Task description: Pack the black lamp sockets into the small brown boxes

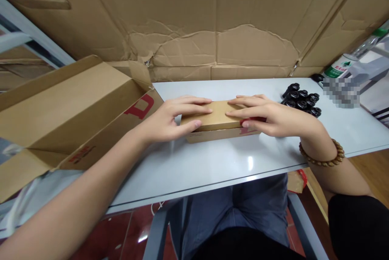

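My left hand [170, 120] and my right hand [267, 116] hold a flat kraft cardboard box [212, 116] from its two ends on the white table. Fingers of both hands lie across its brown top, and both thumbs reach its front side. A red marking shows at the box's right end, partly under my right hand. The box's lower front edge [219, 135] is paler. A wooden bead bracelet [322, 154] circles my right wrist.
A large open cardboard carton [69, 106] with red print stands at the table's left end. Several black ribbed parts [300, 100] lie at the back right. Flattened cardboard [194, 21] forms the back wall. A green-labelled bottle [337, 67] stands beyond the table [194, 163].
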`<action>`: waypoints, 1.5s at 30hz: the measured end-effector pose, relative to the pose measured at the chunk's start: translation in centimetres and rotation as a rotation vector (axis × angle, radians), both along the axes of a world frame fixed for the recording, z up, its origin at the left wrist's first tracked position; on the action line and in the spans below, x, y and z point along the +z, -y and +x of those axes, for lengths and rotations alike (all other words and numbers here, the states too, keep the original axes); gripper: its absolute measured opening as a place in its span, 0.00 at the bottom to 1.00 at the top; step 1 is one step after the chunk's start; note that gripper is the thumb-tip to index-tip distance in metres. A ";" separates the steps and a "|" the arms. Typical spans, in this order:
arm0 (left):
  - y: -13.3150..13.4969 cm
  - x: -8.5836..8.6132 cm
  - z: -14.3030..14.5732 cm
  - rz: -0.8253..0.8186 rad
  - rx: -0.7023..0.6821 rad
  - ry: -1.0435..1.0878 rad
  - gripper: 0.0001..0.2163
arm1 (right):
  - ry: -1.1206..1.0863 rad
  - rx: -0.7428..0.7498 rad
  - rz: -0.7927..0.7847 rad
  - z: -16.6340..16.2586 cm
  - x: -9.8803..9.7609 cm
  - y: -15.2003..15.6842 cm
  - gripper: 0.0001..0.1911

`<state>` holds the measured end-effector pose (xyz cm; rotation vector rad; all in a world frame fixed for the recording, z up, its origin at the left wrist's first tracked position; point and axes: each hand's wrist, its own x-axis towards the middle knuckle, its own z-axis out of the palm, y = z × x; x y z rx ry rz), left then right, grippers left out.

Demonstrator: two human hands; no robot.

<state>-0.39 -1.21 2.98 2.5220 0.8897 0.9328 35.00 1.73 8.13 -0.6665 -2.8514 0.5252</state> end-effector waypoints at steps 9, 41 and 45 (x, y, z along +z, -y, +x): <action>0.2 -0.5 0.2 -0.039 -0.042 -0.177 0.29 | 0.143 -0.032 0.043 -0.7 -0.9 0.5 0.39; -1.3 0.5 -1.0 0.298 0.721 0.016 0.12 | 0.221 -0.551 0.568 -11.6 -6.2 -6.7 0.32; -1.5 0.6 -1.3 0.269 0.862 -0.019 0.09 | 0.210 -0.570 0.514 -11.7 -5.9 -7.9 0.32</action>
